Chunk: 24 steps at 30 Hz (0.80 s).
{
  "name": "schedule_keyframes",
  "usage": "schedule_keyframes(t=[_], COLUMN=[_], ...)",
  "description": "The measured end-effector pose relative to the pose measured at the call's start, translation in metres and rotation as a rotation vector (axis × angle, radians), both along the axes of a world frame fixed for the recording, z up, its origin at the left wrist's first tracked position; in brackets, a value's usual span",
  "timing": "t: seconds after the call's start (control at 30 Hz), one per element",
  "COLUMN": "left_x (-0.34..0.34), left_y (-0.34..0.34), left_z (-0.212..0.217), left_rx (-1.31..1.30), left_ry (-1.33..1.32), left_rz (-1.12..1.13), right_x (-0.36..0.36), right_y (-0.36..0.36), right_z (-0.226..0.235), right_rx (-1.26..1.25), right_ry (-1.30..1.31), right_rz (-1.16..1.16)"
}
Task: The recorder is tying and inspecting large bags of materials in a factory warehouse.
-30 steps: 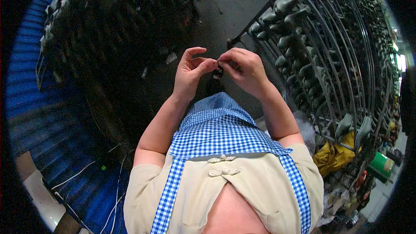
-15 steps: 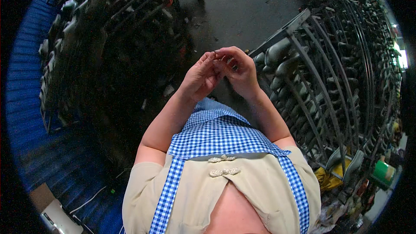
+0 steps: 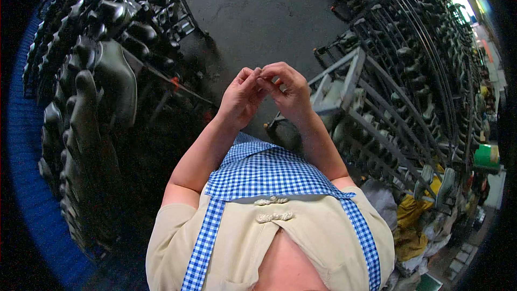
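Closest to us, our left hand (image 3: 240,98) and right hand (image 3: 288,92) meet fingertip to fingertip, pinched narrow on something too small to make out. We judge we are working a tiny piece between the fingers; next calls for a steady, fine pinch. Left of the hands stands a rack of dark boot moulds (image 3: 99,83), right a metal rack (image 3: 388,113), beyond them grey floor (image 3: 269,16). Compared with half a second ago, the hands sit about alike, while the racks have shifted.

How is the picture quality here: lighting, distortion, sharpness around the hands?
Head view: strong fisheye bending of the metal rack rails and a black rim; dim overall, with blown-out glare at the upper right. The left hand and right hand are evenly lit and fairly sharp; whatever the fingertips pinch is too small to tell.
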<state>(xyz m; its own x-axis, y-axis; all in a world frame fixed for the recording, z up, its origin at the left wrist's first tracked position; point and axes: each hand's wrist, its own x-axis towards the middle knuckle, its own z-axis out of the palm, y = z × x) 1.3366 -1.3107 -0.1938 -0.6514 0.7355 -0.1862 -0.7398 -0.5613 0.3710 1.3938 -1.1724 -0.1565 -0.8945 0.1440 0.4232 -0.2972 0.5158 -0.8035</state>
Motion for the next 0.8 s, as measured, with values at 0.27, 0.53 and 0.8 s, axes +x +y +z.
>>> schedule_keyframes(t=[0.27, 0.53, 0.8], left_x=[-0.139, -0.247, -0.351], left_y=[0.039, 0.12, 0.231], left_z=[0.024, -0.001, -0.022], left_rx=[-0.064, -0.228, -0.382], left_ry=[0.073, 0.448, 0.546], left_rz=[0.086, 0.34, 0.287], right_x=[-0.144, -0.248, -0.349], right_y=[0.037, 0.1, 0.223], right_z=[0.035, 0.047, 0.028], right_rx=[0.049, 0.365, 0.432], right_ry=[-0.041, -0.136, -0.18], right_rz=[-0.091, -0.182, -0.198])
